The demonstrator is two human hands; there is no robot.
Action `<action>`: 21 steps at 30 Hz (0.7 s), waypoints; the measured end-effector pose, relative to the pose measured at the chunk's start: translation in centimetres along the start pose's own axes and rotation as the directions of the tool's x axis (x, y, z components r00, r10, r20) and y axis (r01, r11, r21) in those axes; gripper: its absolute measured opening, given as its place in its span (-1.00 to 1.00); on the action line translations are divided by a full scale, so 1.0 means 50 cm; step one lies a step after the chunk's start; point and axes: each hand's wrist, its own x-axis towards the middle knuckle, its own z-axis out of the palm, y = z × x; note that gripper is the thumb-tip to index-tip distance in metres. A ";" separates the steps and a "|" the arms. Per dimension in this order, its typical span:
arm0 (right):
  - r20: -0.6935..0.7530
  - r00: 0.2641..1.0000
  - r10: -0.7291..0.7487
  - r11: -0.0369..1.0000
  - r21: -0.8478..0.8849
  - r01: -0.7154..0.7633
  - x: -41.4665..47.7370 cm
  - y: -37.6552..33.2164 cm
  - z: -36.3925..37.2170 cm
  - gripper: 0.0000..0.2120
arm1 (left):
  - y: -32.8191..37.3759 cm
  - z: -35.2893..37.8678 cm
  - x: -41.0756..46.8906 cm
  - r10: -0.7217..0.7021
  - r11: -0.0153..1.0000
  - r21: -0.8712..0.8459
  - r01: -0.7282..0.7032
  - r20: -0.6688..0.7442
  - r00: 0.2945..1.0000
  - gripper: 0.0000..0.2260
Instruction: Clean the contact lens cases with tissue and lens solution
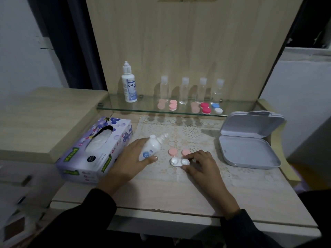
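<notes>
White twin-well lens case point(179, 162), uncapped, sits pinched in your right hand point(203, 166); your left hand point(128, 159) grips a small white solution bottle point(152, 147).

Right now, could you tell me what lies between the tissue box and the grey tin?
In the head view: the left hand gripping a small white bottle, two pink caps, and the white lens case pinched by the right hand.
</notes>
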 end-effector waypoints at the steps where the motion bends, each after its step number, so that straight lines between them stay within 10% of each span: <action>1: -0.001 1.000 0.001 1.000 0.002 -0.001 0.000 0.000 0.000 -0.83 | 0.004 -0.009 0.001 0.025 0.995 0.092 -0.033 0.082 0.996 -0.47; 6: -0.001 1.000 -0.002 1.000 0.009 0.002 0.000 0.001 0.000 -0.84 | 0.018 -0.032 0.007 0.016 0.909 0.386 -0.155 0.341 0.940 -0.45; 21: 0.007 1.000 -0.006 0.999 0.037 0.006 -0.001 0.000 -0.001 -0.84 | 0.064 -0.062 0.026 0.153 0.773 0.533 -0.345 0.372 0.916 -0.61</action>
